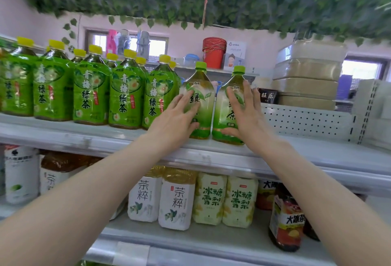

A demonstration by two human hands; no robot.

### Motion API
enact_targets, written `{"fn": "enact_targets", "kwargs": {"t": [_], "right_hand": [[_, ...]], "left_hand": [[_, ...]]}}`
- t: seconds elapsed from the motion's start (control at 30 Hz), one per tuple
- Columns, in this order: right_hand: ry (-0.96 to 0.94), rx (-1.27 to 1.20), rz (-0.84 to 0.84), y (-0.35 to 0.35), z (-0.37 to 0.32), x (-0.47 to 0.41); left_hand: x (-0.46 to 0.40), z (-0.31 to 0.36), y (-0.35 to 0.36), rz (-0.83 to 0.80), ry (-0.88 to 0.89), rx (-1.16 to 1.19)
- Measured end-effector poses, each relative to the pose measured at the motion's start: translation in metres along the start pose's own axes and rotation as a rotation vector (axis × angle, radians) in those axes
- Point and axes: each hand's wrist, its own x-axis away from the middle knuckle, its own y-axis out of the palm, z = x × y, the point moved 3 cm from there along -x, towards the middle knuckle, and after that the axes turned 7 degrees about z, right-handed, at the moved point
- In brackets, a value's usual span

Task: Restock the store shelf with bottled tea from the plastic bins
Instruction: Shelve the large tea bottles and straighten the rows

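Two green-capped green tea bottles stand upright side by side on the top shelf (317,155). My left hand (175,117) presses flat, fingers straight, against the front of the left bottle (201,88). My right hand (243,111) lies with straight fingers on the front of the right bottle (220,115), its thumb low near the base. A row of yellow-capped plum green tea bottles (91,94) fills the same shelf to the left, touching the left bottle. No plastic bin is in view.
The shelf below holds white tea bottles (177,200), pear drink bottles (240,201) and a red-labelled iced tea bottle (285,221). Stacked beige boxes (306,75) and red buckets (213,52) stand behind. A perforated back panel (306,119) bounds the shelf at right.
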Motion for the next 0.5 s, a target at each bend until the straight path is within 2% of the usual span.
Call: {"fn": "enact_targets", "kwargs": {"t": [0.23, 0.5], "right_hand": [[-0.015, 0.011, 0.007, 0.005, 0.002, -0.004], [-0.02, 0.085, -0.037, -0.014, 0.002, 0.006]], "left_hand": [[0.002, 0.003, 0.0, 0.0, -0.014, -0.057], [0.008, 0.001, -0.01, 0.012, -0.023, -0.015]]}}
